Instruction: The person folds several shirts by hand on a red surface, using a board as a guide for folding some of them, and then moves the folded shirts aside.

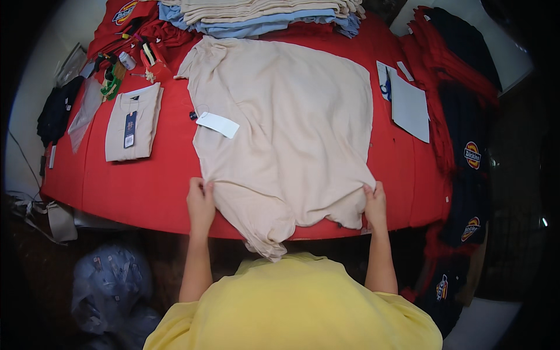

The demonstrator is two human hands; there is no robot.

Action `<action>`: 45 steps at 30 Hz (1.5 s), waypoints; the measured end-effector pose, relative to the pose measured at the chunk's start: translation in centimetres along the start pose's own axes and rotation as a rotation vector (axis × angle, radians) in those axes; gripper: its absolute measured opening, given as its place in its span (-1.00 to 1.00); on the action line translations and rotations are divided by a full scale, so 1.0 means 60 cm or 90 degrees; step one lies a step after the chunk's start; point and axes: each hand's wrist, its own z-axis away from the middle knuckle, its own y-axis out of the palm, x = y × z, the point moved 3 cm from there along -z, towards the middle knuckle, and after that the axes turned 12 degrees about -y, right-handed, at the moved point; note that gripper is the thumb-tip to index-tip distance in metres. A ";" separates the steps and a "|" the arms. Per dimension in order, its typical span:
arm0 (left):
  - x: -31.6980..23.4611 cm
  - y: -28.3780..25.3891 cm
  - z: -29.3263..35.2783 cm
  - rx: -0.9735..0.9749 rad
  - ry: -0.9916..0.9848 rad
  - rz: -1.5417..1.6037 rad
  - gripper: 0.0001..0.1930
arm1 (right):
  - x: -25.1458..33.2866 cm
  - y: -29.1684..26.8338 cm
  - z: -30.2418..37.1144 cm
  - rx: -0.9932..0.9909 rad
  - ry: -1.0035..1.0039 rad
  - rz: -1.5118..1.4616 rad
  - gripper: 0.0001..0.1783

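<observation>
Spread flat on red-covered bench [146, 186]: beige cotton shirt [286, 128], near hem pinched taut by left hand [200, 201] and right hand [375, 204], both closed on cloth.

- Illumination: bright and even over the centre, apparently from overhead; the red surface [146, 186] and beige shirt [286, 122] are well exposed.
- Shadows: soft and shallow, limited to shirt folds and the strip below the near surface edge.
- Glare: none of note; the white tag [217, 124] is near clipping.
- Vignetting: corners fall to black; the floor area is dim.
- Distortion: strong fisheye; the surface edges bow toward the rim.
- Sharpness: centre moderately sharp; periphery soft, with the plastic bag [111, 286] murky.
</observation>
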 end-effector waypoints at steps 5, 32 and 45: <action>0.099 -0.087 0.019 0.077 -0.054 0.463 -0.76 | -0.071 -0.097 0.038 -0.053 0.066 -0.189 -0.79; -0.123 0.098 -0.183 -0.237 0.346 -0.259 -0.60 | 0.064 0.196 -0.520 0.049 -0.393 0.492 -0.42; -0.124 0.014 -0.322 -0.272 0.323 -0.286 -0.62 | -0.041 -0.039 -0.559 -0.028 0.142 0.585 -0.29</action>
